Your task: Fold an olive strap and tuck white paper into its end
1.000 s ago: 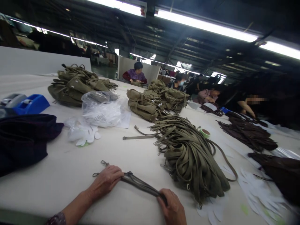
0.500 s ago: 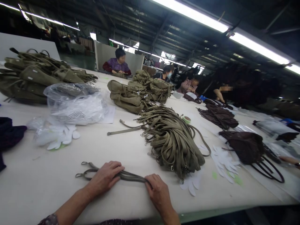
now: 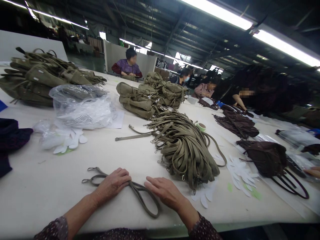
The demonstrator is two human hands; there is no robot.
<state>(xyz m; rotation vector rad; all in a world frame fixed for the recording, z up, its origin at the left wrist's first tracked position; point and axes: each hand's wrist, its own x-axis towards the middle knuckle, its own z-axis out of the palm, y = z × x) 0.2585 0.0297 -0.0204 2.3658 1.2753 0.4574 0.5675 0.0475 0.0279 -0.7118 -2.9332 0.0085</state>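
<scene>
A folded olive strap (image 3: 143, 200) with metal clips (image 3: 86, 181) at its left ends lies on the white table in front of me. My left hand (image 3: 113, 183) is closed over the middle of the strap, its fingertips partly hidden behind the knuckles. To the right of that, the strap's loop spreads out loosely on the table. Beside the loop is my right hand (image 3: 163, 191), fingers stretched out and holding nothing; I cannot tell whether it touches the strap. Just beyond it lies a large heap of olive straps (image 3: 185, 150) with metal clips.
Olive bags are piled at the back left (image 3: 32, 80) and centre (image 3: 140, 100). A clear plastic bag (image 3: 85, 110) and white paper pieces (image 3: 72, 140) lie left. A tape roll (image 3: 200, 126) and dark brown bags (image 3: 265, 156) are on the right. Several people sit across the table.
My right hand has let go of the strap's right end and opened, moving slightly upward. The strap's loop has spread out. My left hand stays on the strap.
</scene>
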